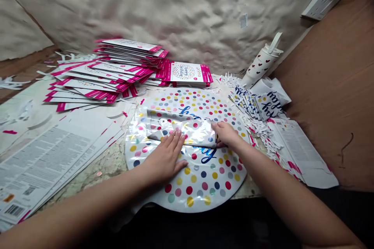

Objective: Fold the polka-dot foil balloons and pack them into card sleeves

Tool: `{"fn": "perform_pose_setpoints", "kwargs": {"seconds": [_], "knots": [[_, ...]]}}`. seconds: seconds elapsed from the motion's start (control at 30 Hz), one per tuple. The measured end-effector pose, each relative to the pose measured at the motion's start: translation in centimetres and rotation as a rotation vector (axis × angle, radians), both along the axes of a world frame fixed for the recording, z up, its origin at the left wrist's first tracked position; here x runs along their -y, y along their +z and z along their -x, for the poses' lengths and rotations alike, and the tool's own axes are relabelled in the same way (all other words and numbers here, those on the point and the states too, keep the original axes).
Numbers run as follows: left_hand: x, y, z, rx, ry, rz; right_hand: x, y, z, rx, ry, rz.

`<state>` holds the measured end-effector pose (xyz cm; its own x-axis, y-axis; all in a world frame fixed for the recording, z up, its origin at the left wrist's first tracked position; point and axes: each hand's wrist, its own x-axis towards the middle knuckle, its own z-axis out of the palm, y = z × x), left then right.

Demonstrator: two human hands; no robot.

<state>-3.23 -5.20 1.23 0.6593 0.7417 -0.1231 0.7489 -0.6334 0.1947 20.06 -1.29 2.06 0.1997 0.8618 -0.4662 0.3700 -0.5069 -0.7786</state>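
A round white foil balloon (195, 188) with coloured dots and blue lettering lies flat at the table's front edge. Across its middle rests a folded foil balloon (198, 129) with the same dots, shaped into a long strip. My left hand (168, 153) is spread flat, its fingertips on the strip's lower edge and its palm over the round balloon. At the strip's right end, my right hand (226, 134) pinches the folded foil between thumb and fingers. Part of the round balloon's lettering is hidden beneath the strip.
Pink-edged printed packets (125, 60) are piled at the back left, with another packet stack (187, 73) beside them. Flat printed sheets (37, 163) lie left. Folded foil pieces (257, 103), paper shreds (264, 136) and a heart-patterned tumbler (260, 66) are on the right.
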Motion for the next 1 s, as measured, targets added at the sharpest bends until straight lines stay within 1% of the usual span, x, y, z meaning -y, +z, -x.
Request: {"fn": "perform_pose_setpoints", "kwargs": {"seconds": [0.03, 0.07, 0.1, 0.17, 0.2, 0.23, 0.27, 0.33, 0.37, 0.4, 0.43, 0.5, 0.53, 0.57, 0.6, 0.63, 0.67, 0.7, 0.73, 0.77, 0.8, 0.83, 0.87, 0.9, 0.93, 0.97, 1.0], "knots": [[0.0, -0.6, 0.1, -0.012, 0.015, 0.020, 0.7, 0.6, 0.1, 0.095, 0.024, -0.087], [-0.1, -1.0, 0.3, -0.015, 0.016, 0.035, 1.6, 1.1, 0.4, 0.227, 0.102, -0.214], [-0.3, -1.1, 0.6, -0.013, 0.012, 0.045, 2.5, 1.3, 0.9, 0.385, 0.241, -0.369], [-0.6, -1.0, 1.1, -0.008, -0.004, 0.061, 4.1, 1.1, 2.1, 0.721, 0.619, -0.661], [-0.7, -0.8, 1.2, -0.004, -0.011, 0.067, 4.6, 0.8, 2.7, 0.874, 0.785, -0.735], [-0.7, -0.6, 1.2, -0.001, -0.016, 0.072, 5.0, 0.4, 3.1, 0.998, 0.888, -0.743], [-0.7, -0.4, 1.2, 0.000, -0.018, 0.077, 5.1, 0.1, 3.5, 1.109, 0.926, -0.711], [-0.6, -0.1, 0.8, -0.006, -0.008, 0.081, 5.3, 0.0, 3.9, 1.266, 0.891, -0.634], [-0.7, -0.1, 0.6, -0.011, 0.007, 0.073, 5.4, 0.2, 4.1, 1.292, 0.870, -0.638], [-0.7, -0.1, 0.3, -0.018, 0.026, 0.062, 5.8, 0.6, 4.2, 1.281, 0.870, -0.695], [-0.9, -0.1, 0.2, -0.025, 0.046, 0.047, 6.3, 1.0, 4.3, 1.235, 0.891, -0.806], [-1.2, -0.1, 0.3, -0.037, 0.081, 0.025, 7.8, 1.6, 4.3, 1.055, 0.938, -1.102], [-1.3, -0.2, 0.5, -0.030, 0.090, 0.027, 8.6, 1.6, 4.1, 0.953, 0.913, -1.220], [-1.4, -0.3, 0.8, -0.010, 0.089, 0.039, 9.3, 1.4, 3.7, 0.865, 0.839, -1.271], [-1.4, -0.4, 1.2, 0.024, 0.073, 0.054, 9.8, 0.8, 3.1, 0.800, 0.727, -1.244], [-1.3, -0.6, 1.6, 0.065, 0.044, 0.071, 10.1, 0.1, 2.4, 0.756, 0.599, -1.148], [-1.2, -0.7, 2.0, 0.105, 0.000, 0.090, 10.2, -0.7, 1.7, 0.725, 0.486, -1.021], [-1.0, -0.9, 2.3, 0.134, -0.050, 0.106, 10.2, -1.6, 1.0, 0.697, 0.412, -0.903], [-0.8, -1.0, 2.5, 0.144, -0.100, 0.117, 10.0, -2.4, 0.5, 0.674, 0.383, -0.827], [-0.5, -1.1, 2.5, 0.139, -0.142, 0.124, 9.7, -3.0, 0.1, 0.660, 0.400, -0.810], [-0.3, -1.2, 2.5, 0.127, -0.175, 0.126, 9.3, -3.4, -0.2, 0.656, 0.451, -0.858], [-0.2, -1.3, 2.5, 0.113, -0.203, 0.122, 8.9, -3.5, -0.3, 0.659, 0.540, -0.946], [0.0, -1.4, 2.4, 0.102, -0.227, 0.111, 8.6, -3.5, -0.4, 0.665, 0.667, -1.041], [0.1, -1.4, 2.4, 0.093, -0.255, 0.099, 8.3, -3.4, -0.4, 0.665, 0.824, -1.110], [0.2, -1.5, 2.5, 0.089, -0.287, 0.087, 8.0, -3.1, -0.4, 0.652, 0.984, -1.137], [0.4, -1.5, 2.7, 0.093, -0.315, 0.074, 7.8, -2.8, -0.3, 0.620, 1.121, -1.115], [0.5, -1.6, 2.9, 0.108, -0.336, 0.062, 7.6, -2.5, -0.3, 0.570, 1.212, -1.050]]}}
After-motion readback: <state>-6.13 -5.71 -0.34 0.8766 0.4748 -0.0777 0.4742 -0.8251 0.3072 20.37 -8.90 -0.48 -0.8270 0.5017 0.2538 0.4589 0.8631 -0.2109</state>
